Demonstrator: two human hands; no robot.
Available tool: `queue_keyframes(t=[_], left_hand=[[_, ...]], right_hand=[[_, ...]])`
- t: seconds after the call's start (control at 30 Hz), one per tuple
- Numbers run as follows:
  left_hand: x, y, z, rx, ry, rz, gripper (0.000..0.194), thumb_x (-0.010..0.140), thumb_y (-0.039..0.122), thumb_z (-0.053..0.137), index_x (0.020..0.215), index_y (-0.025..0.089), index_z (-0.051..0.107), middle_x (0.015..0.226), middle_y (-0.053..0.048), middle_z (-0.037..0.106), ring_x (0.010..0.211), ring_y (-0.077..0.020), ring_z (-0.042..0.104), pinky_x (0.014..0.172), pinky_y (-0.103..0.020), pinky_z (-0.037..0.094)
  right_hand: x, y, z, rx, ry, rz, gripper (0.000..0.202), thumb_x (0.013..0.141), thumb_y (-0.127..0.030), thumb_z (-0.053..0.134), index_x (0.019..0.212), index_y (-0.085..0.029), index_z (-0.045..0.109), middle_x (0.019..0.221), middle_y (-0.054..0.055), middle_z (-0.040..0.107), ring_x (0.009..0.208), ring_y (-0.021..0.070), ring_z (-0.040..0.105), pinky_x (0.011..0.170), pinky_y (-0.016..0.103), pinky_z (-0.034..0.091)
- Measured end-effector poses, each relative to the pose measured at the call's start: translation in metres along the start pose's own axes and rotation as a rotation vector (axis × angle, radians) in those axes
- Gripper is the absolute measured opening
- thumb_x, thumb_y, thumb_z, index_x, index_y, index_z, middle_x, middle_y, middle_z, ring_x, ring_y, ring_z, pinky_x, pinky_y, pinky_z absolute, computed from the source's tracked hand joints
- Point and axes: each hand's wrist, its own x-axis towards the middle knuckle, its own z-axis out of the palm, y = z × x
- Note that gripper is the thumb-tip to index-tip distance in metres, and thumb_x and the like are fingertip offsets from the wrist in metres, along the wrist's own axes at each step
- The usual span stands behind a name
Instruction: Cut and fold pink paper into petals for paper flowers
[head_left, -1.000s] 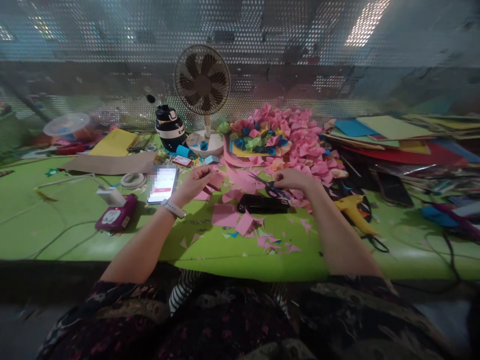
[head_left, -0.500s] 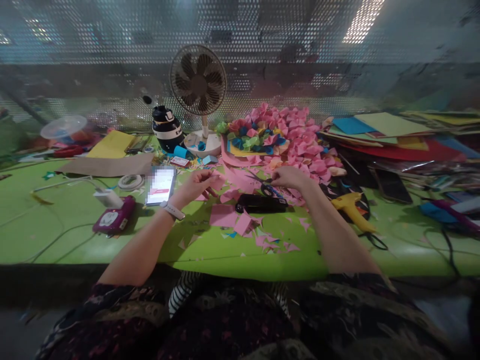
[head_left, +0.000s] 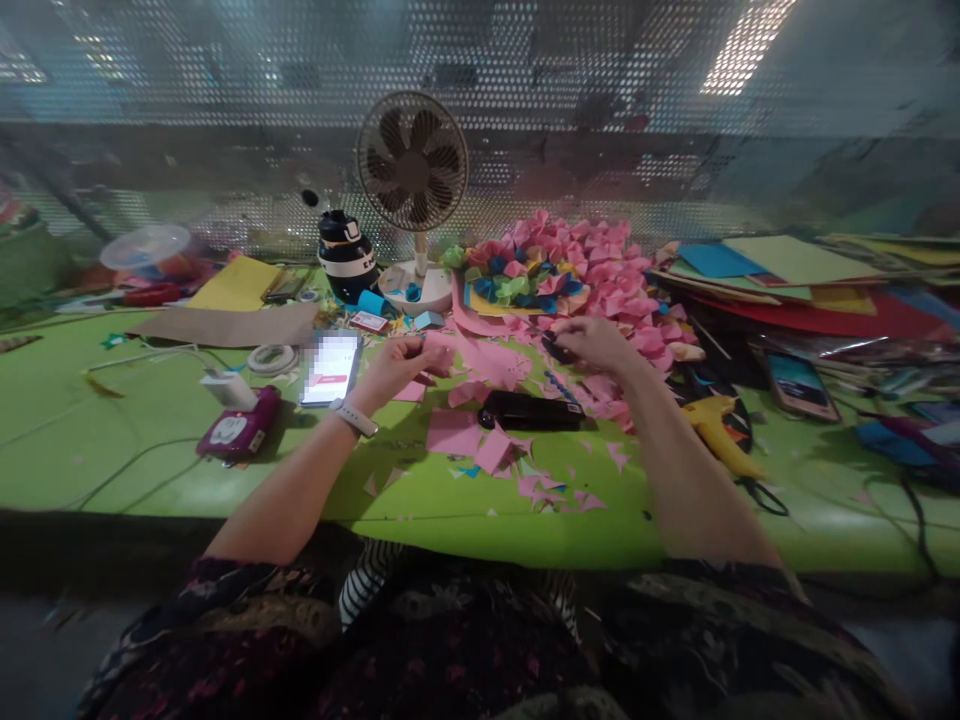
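Observation:
My left hand point(head_left: 396, 368) pinches a small piece of pink paper point(head_left: 439, 353) between thumb and fingers, above the green table. To its right, my right hand point(head_left: 592, 343) is closed round dark-handled scissors point(head_left: 555, 348); the blades are hard to make out. Between and below the hands lies a black stapler point(head_left: 532, 410). Pink paper squares point(head_left: 454, 432) and cut scraps point(head_left: 551, 490) are spread in front of it. A large heap of folded pink paper pieces point(head_left: 600, 265) rises behind my right hand, with blue, green and yellow ones point(head_left: 517, 288) at its left.
A phone with a lit screen point(head_left: 330, 368) lies beside my left wrist. Behind stand a fan point(head_left: 412, 165) and a black bottle point(head_left: 345, 270). At the right are a yellow glue gun point(head_left: 721, 435), another phone point(head_left: 799, 385) and stacked coloured sheets point(head_left: 795, 260). A purple power socket point(head_left: 241, 428) sits left.
The view has shifted, so things appear slightly further right. My right hand has drawn the scissors back from the pink paper and turned them. The right-hand phone's screen has lit up.

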Motion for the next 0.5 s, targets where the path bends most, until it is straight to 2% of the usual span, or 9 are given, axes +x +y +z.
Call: queue_keyframes(t=[0.07,0.17,0.3,0.5], left_hand=[[0.0,0.0,-0.001,-0.029,0.021,0.007,0.051,0.067,0.059,0.081,0.084,0.012,0.07,0.082,-0.008,0.074,0.071,-0.0181,0.073,0.057,-0.023,0.057],[0.001,-0.002,-0.003,-0.086,0.032,0.024,0.049,0.069,0.057,0.081,0.085,0.012,0.07,0.084,-0.009,0.075,0.074,-0.0173,0.073,0.059,-0.023,0.057],[0.002,-0.003,-0.005,-0.184,0.03,0.026,0.046,0.069,0.053,0.083,0.086,0.013,0.069,0.079,-0.007,0.074,0.071,-0.0146,0.071,0.056,-0.02,0.053],[0.001,0.002,-0.004,-0.279,0.033,0.056,0.047,0.063,0.051,0.087,0.08,0.013,0.067,0.071,-0.002,0.071,0.061,-0.0101,0.067,0.049,-0.016,0.047]], right_hand=[[-0.004,-0.006,-0.002,0.32,-0.067,0.045,0.014,0.072,-0.022,0.061,0.08,-0.015,0.068,0.074,0.005,0.072,0.062,0.0157,0.065,0.061,0.026,0.052],[-0.011,-0.014,-0.003,0.587,-0.226,0.043,0.024,0.068,-0.024,0.064,0.089,-0.014,0.069,0.082,0.009,0.075,0.068,0.0187,0.07,0.065,0.03,0.058],[-0.022,-0.023,0.001,0.686,-0.447,-0.062,0.034,0.064,-0.028,0.078,0.094,-0.014,0.07,0.086,0.009,0.076,0.071,0.0189,0.073,0.058,0.026,0.057],[-0.037,-0.039,0.015,0.647,-0.574,-0.119,0.049,0.061,-0.045,0.09,0.091,-0.014,0.068,0.077,0.003,0.072,0.054,0.0107,0.066,0.046,0.019,0.052]])
